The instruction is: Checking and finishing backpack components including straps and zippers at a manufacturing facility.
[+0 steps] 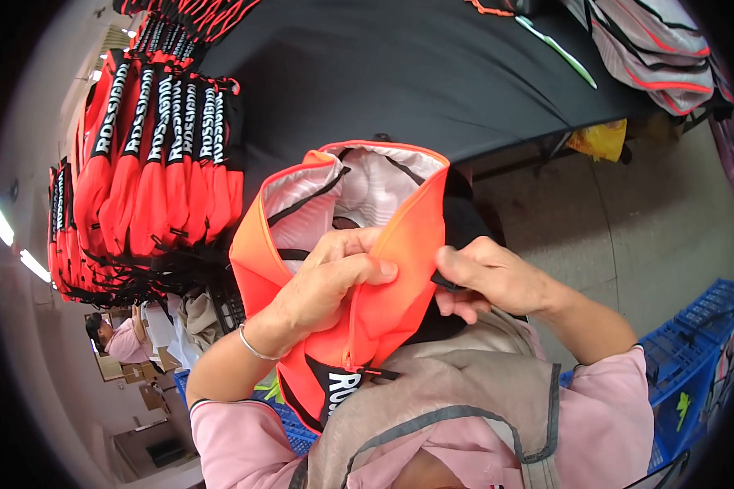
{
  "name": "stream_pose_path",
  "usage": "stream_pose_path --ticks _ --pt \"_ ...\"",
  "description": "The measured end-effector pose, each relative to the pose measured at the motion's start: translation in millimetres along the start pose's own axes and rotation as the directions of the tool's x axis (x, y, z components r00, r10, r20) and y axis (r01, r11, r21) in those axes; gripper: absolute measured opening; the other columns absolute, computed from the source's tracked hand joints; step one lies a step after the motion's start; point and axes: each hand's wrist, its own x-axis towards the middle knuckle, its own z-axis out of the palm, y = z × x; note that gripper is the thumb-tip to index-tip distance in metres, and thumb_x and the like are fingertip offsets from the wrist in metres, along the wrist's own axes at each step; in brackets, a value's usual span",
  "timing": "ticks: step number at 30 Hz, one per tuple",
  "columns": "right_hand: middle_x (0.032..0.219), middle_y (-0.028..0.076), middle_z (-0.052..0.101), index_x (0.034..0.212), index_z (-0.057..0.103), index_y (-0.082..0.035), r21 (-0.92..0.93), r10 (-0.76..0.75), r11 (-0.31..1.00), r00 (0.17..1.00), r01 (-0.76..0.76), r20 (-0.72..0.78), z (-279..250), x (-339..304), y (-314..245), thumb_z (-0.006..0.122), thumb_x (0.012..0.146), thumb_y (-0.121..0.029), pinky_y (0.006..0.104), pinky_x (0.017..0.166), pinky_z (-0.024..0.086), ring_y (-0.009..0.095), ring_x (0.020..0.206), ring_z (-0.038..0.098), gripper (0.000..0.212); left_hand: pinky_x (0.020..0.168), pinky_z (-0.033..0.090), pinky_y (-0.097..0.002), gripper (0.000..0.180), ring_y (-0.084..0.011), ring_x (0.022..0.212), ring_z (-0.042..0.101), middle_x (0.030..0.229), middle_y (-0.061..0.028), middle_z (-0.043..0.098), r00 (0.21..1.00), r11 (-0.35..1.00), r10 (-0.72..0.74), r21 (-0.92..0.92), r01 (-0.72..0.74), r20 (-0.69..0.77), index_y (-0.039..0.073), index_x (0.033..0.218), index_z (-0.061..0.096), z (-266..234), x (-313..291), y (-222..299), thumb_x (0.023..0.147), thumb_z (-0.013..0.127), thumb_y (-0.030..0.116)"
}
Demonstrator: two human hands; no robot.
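Note:
An orange-red zippered bag (413, 261) is held upright in front of my chest, its mouth open and its pale, faintly striped lining (375, 187) showing with black binding strips. My left hand (330, 281) is closed on the bag's near side, thumb outside on the orange fabric and fingertips hidden beyond the rim. Just below that thumb runs a zipper (351, 326) with a black pull cord, above a black panel with white lettering. At the bag's right side, my right hand (489, 275) pinches a small black tab (447, 283); whether it is joined to the bag I cannot tell.
A black-covered table (367, 73) lies ahead. Stacked red bags (155, 163) stand left, grey bags with red trim (656, 57) far right. A white-and-green tool (556, 50) lies on the table. Blue plastic crates (693, 342) stand right. Another person (126, 342) is farther left.

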Motion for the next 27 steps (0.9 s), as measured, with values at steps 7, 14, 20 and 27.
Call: stream_pose_path --ticks 7,14,20,27 --pt "0.065 0.003 0.057 0.073 0.064 0.0 0.243 0.012 0.969 0.991 -0.045 0.137 5 2 4 0.062 0.097 -0.045 0.0215 0.047 0.035 0.004 0.049 0.045 0.051 0.054 0.04 -0.0304 0.054 -0.0077 0.06 0.047 0.062 -0.0009 0.053 0.984 0.745 -0.153 0.642 0.178 -0.096 -0.004 0.072 0.061 20 30 30 0.098 0.054 0.043" --pt "0.06 -0.002 0.045 0.065 0.049 -0.007 0.507 -0.06 0.859 0.998 0.063 -0.023 0 -15 28 0.057 0.099 -0.023 0.0212 0.046 0.024 0.004 0.049 0.03 0.039 0.043 0.032 -0.0358 0.05 -0.0117 0.047 0.033 0.049 -0.0082 0.037 0.995 0.74 0.054 0.665 -0.1 0.09 -0.007 0.066 0.053 9 42 -8 0.102 0.054 0.028" --pt "0.059 -0.007 0.041 0.064 0.052 -0.009 0.288 -0.068 0.956 0.998 0.064 0.003 -17 -20 23 0.06 0.097 -0.027 0.0212 0.048 0.023 0.002 0.054 0.032 0.038 0.043 0.035 -0.0385 0.046 -0.0184 0.042 0.038 0.049 -0.0148 0.041 0.971 0.559 0.202 0.8 -0.22 0.126 -0.003 0.069 0.057 3 42 -20 0.102 0.054 0.028" --pt "0.056 -0.006 0.044 0.062 0.057 -0.007 0.188 -0.015 0.98 0.971 0.061 -0.237 -69 -15 39 0.067 0.089 -0.025 0.0205 0.044 0.024 0.002 0.049 0.033 0.034 0.099 0.04 -0.0475 0.053 -0.0269 0.108 0.062 0.102 -0.0036 0.07 0.794 -0.482 0.413 0.847 -0.224 0.445 0.011 0.095 0.07 -9 -9 72 0.074 0.072 0.06"
